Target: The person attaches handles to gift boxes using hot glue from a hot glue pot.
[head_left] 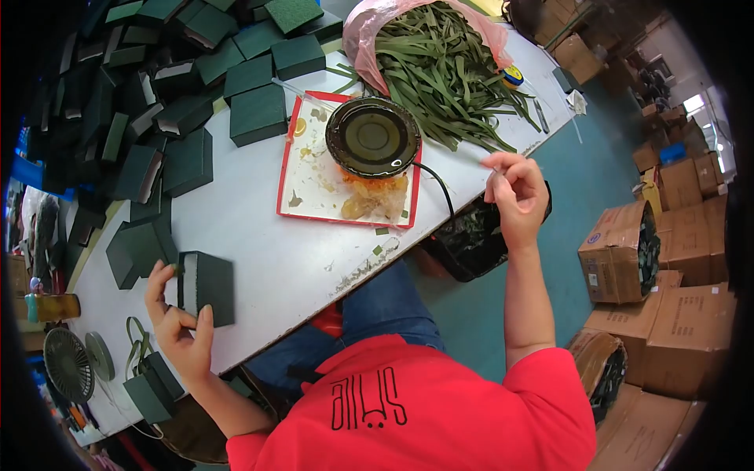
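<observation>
My left hand (186,334) is at the near left of the white table, its thumb and fingers against a small dark green box (214,286). The box stands with its pale open side towards my fingers. At the right, over the table's edge, my right hand (520,200) is raised with thumb and fingers pinched; what they hold, if anything, is too small to make out. Close to it lies a big heap of green ribbon strips (448,78) spilling from a pink plastic bag (361,43). A round dark heating pot (374,137) sits on a red-rimmed white tray (314,210).
Many green boxes (259,114) are piled at the far left of the table (259,212). A small fan (69,365) and a green box with a ribbon loop (149,392) are at the left. A black cable (444,184) runs off the edge. Cardboard cartons (675,330) stand at right.
</observation>
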Tool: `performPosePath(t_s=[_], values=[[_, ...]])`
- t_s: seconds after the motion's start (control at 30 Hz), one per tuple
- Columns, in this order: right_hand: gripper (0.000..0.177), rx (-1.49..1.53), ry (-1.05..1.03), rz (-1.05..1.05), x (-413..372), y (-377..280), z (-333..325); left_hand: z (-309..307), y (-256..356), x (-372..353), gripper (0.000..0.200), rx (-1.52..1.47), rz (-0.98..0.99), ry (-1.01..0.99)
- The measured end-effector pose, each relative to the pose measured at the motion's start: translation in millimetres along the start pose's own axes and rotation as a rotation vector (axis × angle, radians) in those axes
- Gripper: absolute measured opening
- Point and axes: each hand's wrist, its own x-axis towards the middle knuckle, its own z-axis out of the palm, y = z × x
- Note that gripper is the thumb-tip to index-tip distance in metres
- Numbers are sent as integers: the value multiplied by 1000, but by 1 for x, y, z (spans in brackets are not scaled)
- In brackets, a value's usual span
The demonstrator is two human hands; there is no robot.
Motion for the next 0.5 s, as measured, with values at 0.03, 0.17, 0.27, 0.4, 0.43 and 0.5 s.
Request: performPosePath(t_s=[0.03, 0.17, 0.27, 0.4, 0.43, 0.5], values=[[12, 31, -25, -19, -2, -10, 4, 0, 10, 5, 25, 81, 67, -25], [11, 209, -138, 174, -12, -36, 18, 15, 40, 17, 28, 243, 111, -323], [14, 421, -146, 422, -24, -52, 42, 34, 48, 17, 34, 376, 50, -513], [23, 369, -108, 558, -35, -50, 53, 33, 45, 17, 68, 362, -121, -527], [23, 379, -81, 589, -36, -47, 55, 33, 45, 18, 74, 376, -116, -534], [20, 360, -84, 648, -36, -43, 55, 32, 44, 20, 84, 407, -105, -548]])
